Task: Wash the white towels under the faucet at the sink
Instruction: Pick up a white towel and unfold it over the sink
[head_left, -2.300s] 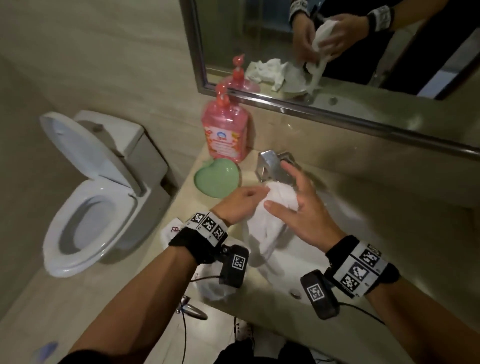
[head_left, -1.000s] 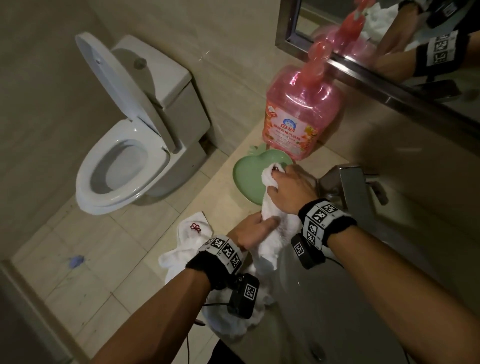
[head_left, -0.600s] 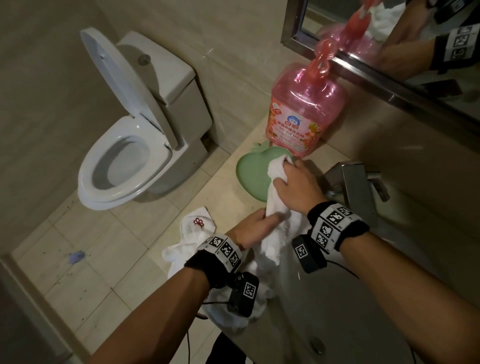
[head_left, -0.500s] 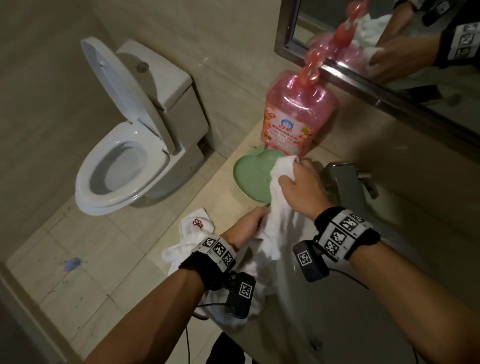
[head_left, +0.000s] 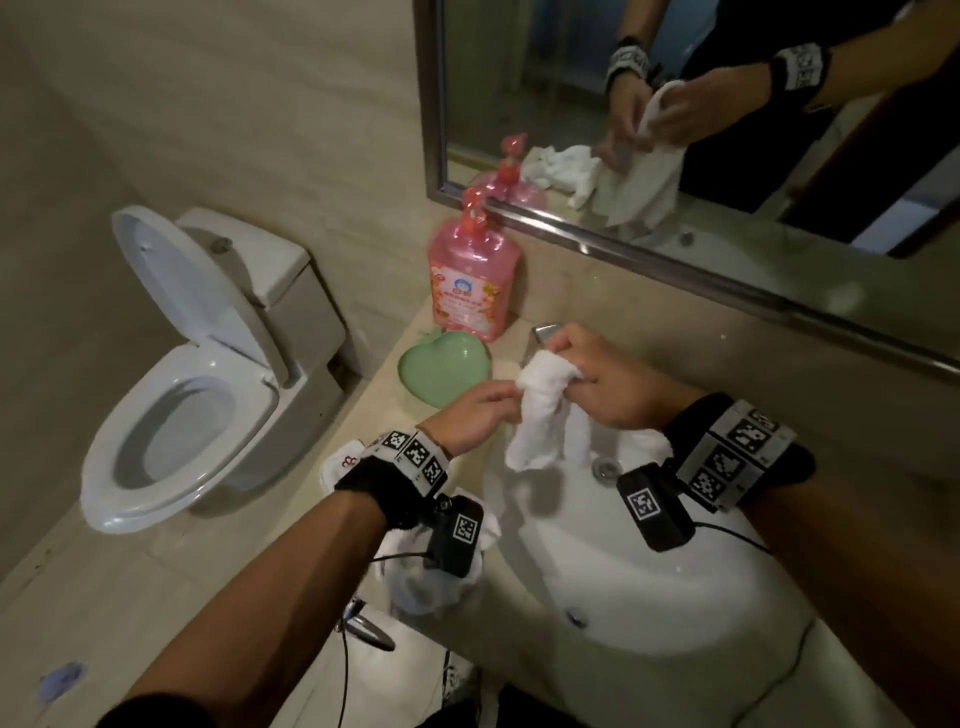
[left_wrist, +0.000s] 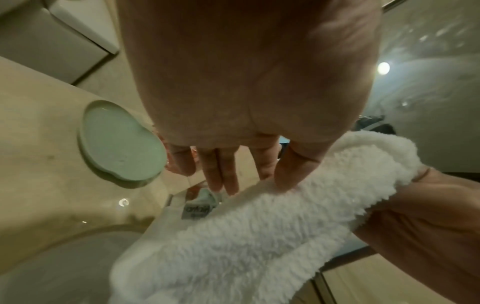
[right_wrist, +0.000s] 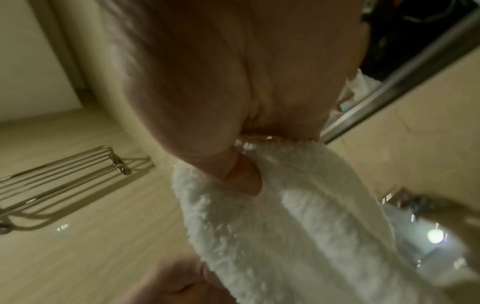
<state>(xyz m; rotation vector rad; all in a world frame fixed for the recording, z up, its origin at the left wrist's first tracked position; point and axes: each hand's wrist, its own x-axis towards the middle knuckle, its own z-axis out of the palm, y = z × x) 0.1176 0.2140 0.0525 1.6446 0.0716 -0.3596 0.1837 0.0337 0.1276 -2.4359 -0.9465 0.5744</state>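
towel (head_left: 540, 410): hung over the sink (head_left: 613, 582), just in front of the faucet (head_left: 545, 332)
right hand (head_left: 608, 382): gripped its top
left hand (head_left: 475, 410): pinched its side
water: couldn't see any running
left: more towels (head_left: 431, 577) waited on the counter - so maybe midway

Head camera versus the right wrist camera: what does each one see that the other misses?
Only the head view shows the toilet, the pink soap bottle, the green heart-shaped dish, the white sink and a second towel on the counter edge. Only the right wrist view shows a metal wall rack. Both show the white towel gripped by the right hand, with the left hand on it.
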